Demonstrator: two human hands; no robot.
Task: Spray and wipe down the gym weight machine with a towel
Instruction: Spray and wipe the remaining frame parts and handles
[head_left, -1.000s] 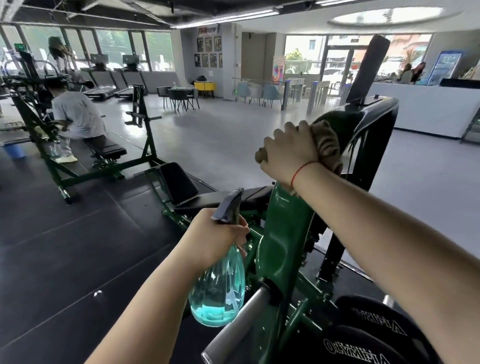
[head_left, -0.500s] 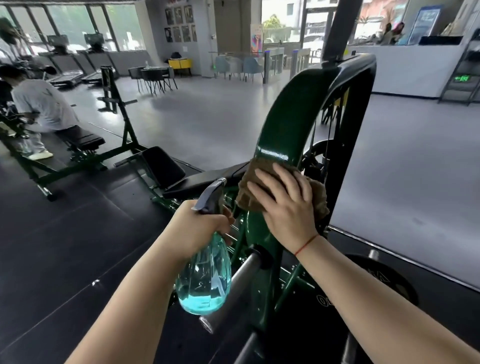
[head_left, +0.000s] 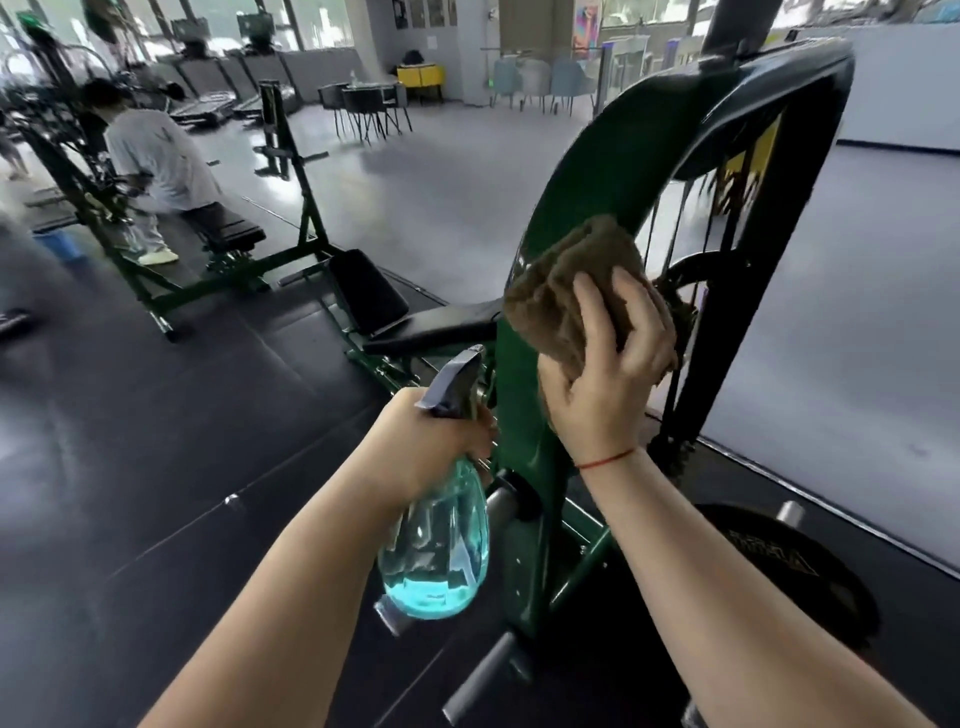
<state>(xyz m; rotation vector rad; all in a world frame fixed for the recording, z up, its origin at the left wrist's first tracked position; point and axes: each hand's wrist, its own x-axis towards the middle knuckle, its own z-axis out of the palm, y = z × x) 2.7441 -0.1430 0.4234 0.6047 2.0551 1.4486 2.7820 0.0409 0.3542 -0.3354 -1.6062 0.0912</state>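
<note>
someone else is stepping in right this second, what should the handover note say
Left hand grips the spray bottle by its neck; some blue liquid sits in the bottom.
Right hand presses the brown towel flat against the curved green frame, about mid-height.
Done: wiping of that frame is under way; how much is already clean cannot be told.
Left: the frame above and below the towel, the black seat pad, and the grey bars low down.
</note>
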